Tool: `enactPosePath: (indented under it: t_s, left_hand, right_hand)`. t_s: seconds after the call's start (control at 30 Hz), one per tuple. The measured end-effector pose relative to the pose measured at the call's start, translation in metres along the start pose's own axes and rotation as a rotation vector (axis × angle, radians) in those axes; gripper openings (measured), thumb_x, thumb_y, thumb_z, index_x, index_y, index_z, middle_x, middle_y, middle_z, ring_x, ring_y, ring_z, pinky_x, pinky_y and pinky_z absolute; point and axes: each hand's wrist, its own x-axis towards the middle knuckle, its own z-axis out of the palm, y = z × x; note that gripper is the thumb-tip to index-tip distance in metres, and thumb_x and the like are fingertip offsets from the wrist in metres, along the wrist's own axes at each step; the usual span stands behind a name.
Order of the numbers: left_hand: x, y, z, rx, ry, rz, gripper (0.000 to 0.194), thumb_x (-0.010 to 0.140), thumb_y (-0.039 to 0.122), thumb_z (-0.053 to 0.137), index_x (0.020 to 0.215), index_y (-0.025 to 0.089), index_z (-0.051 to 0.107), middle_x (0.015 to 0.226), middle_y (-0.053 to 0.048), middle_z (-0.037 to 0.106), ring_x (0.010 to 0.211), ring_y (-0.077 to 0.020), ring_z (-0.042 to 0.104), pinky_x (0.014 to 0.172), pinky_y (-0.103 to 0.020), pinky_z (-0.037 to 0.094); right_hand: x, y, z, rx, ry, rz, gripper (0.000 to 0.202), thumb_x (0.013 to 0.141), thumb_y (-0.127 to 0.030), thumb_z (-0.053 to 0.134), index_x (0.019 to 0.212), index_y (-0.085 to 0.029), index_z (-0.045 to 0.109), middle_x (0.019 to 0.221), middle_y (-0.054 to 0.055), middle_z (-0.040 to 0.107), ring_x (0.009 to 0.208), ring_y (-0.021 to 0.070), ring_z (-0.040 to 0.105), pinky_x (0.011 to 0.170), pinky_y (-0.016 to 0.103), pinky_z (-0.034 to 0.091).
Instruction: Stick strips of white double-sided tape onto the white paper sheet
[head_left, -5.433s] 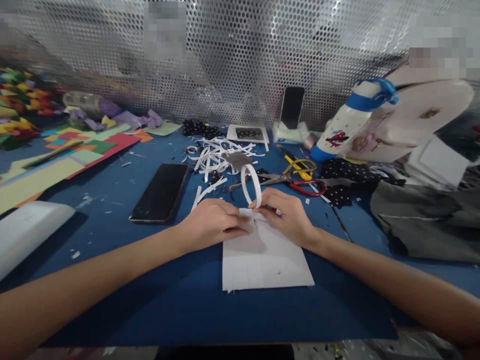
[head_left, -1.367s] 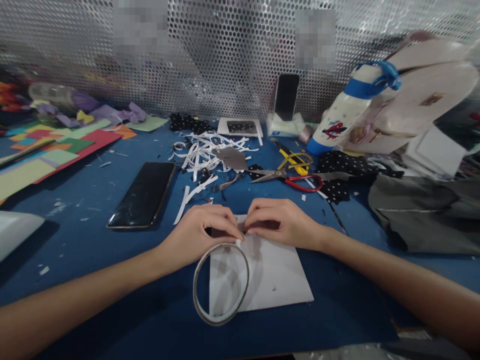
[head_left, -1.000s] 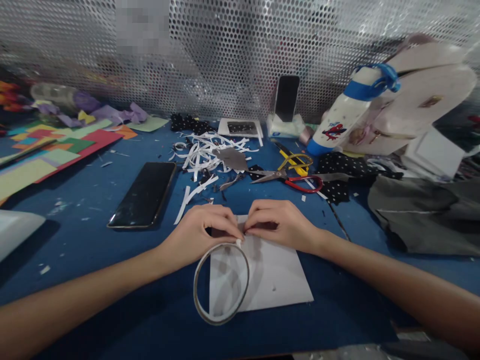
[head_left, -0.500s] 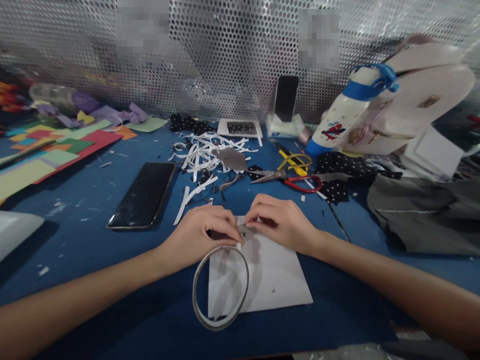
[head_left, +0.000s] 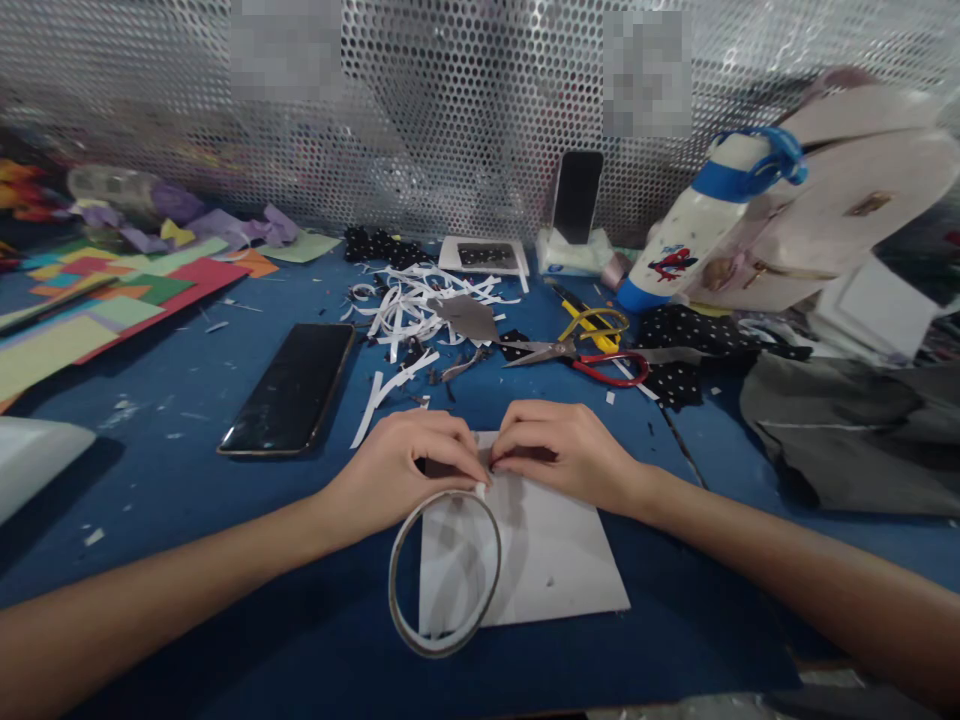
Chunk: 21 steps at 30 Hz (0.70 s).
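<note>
A thin, ring-shaped roll of tape stands out toward me from my left hand. The left thumb and fingers are pinched together at its far edge, where a small white bit shows at the tips. Under the ring lies a white sheet of paper or card, flat on the blue table. My right hand is closed in a pinch over the sheet's far part, close to the left fingertips. A tiny dark speck shows by the right fingertips; what they hold, if anything, is too small to make out.
Beyond my hands lie scissors, a yellow cutter and white paper strips. A phone lies left. Coloured paper covers the far left. A bottle leans by a bag; dark cloth lies right.
My right hand has come down slightly toward the sheet, its fingertips now lower and nearer the left ones. The left hand keeps its pinch on the tape. The view has shifted a little.
</note>
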Motion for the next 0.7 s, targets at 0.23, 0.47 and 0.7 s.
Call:
enactPosePath:
  t_s: [0.23,0.47,0.7]
  left_hand:
    - [0.0006,-0.0004,-0.0001,-0.015,-0.001,0.008,0.008,0.08,0.018,0.074,0.081,0.025,0.077,0.079,0.0,0.071,0.076,-0.0128,0.064,0.073,-0.024,0.046]
    - [-0.0004,-0.0017,0.0001,0.028,-0.01,0.025,0.007,0.079,0.019,0.074,0.079,0.025,0.077,0.079,0.001,0.071,0.076,-0.0128,0.063,0.074,-0.025,0.043]
    - [-0.0022,-0.0041,-0.0004,0.029,-0.015,0.062,0.006,0.081,0.021,0.073,0.082,0.026,0.077,0.081,0.001,0.07,0.079,-0.0123,0.063,0.076,-0.026,0.042]
  right_hand:
    - [0.0028,-0.0067,-0.0008,-0.252,-0.099,-0.08,0.016,0.098,-0.025,0.048,0.096,-0.022,0.064,0.097,0.002,0.063,0.087,0.0137,0.059,0.064,0.024,0.038]
    - [0.0022,-0.0103,0.0017,-0.27,-0.138,-0.119,0.015,0.096,-0.018,0.043,0.092,-0.018,0.057,0.088,0.003,0.06,0.079,0.0155,0.053,0.065,0.027,0.037]
    - [0.0021,-0.0051,-0.005,0.003,-0.102,0.002,0.005,0.092,-0.016,0.054,0.089,-0.019,0.056,0.088,-0.001,0.06,0.078,0.0113,0.054,0.065,0.023,0.038]
